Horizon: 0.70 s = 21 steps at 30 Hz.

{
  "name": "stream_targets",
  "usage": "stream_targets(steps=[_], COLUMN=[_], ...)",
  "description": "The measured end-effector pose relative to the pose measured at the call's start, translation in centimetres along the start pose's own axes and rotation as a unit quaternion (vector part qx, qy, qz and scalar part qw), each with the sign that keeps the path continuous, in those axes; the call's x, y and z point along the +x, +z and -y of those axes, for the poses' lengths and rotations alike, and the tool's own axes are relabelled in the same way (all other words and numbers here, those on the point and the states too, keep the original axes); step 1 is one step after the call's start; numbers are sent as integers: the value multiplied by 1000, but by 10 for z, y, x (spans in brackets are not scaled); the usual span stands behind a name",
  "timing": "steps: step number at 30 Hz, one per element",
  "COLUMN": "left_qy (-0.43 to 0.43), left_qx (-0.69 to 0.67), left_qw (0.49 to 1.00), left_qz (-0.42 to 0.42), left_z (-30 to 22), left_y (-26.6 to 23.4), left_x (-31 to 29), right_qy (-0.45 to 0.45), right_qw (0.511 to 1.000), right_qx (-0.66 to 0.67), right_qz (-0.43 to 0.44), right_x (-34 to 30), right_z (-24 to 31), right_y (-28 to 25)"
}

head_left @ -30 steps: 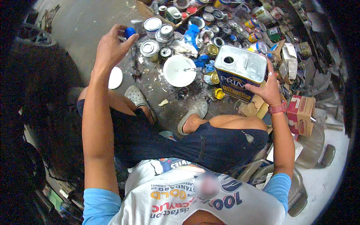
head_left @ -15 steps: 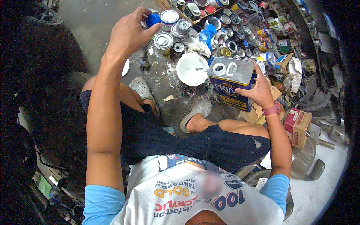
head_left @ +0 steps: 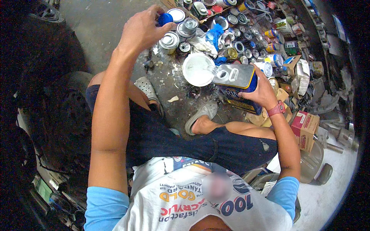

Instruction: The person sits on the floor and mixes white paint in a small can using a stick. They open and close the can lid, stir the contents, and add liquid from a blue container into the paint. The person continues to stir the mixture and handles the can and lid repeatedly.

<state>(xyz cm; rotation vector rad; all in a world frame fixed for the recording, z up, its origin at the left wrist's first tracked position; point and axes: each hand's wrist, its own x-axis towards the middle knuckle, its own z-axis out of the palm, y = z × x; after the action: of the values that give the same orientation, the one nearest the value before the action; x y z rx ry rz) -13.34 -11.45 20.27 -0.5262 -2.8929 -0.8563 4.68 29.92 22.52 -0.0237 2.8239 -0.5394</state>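
Note:
My right hand (head_left: 263, 91) grips a rectangular dark-blue metal can (head_left: 235, 79) by its side, fingers over the far edge and thumb in front. The can tilts left, its open spout over the rim of a white bucket (head_left: 187, 73). Clear liquid runs from the spout into this bucket, which stands on the floor with pale contents. At the upper left, my left hand (head_left: 145, 29) is closed on a round blue cap (head_left: 165, 19) between thumb and fingers. Close to that hand stand a white-lidded can (head_left: 177, 15) and a silver-lidded paint can (head_left: 169, 41).
Many paint cans (head_left: 241, 47) crowd the floor at the upper right. A white rag (head_left: 203, 46) and blue cloth (head_left: 214, 34) lie behind the bucket. Red and brown boxes (head_left: 305, 129) sit right of my right forearm. My clog-clad feet (head_left: 202, 115) rest near the bucket.
The can has tipped further left, and the liquid stream has grown wider over the bucket. My left hand has shifted slightly right, still with the blue cap.

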Motion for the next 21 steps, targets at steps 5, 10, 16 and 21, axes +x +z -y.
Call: stream_targets(steps=[5,10,16,21], left_qy=[-9,-5,3,-3], left_qx=[-11,-16,-12,-2], left_qw=[1000,1000,1000,1000], left_qz=[5,2,10,12], left_z=[-5,-9,-8,-7], left_y=[-1,-1,0,-1], left_x=[-1,-2,-2,-3], right_qy=[9,-44,-50,-37], right_qw=[1000,999,998,998], right_qx=[2,-20,-41,-46], right_qz=[12,-15,-15,0], right_x=[-1,-2,0,0], right_z=[-1,-9,-12,-6], right_y=[1,7,9,4])
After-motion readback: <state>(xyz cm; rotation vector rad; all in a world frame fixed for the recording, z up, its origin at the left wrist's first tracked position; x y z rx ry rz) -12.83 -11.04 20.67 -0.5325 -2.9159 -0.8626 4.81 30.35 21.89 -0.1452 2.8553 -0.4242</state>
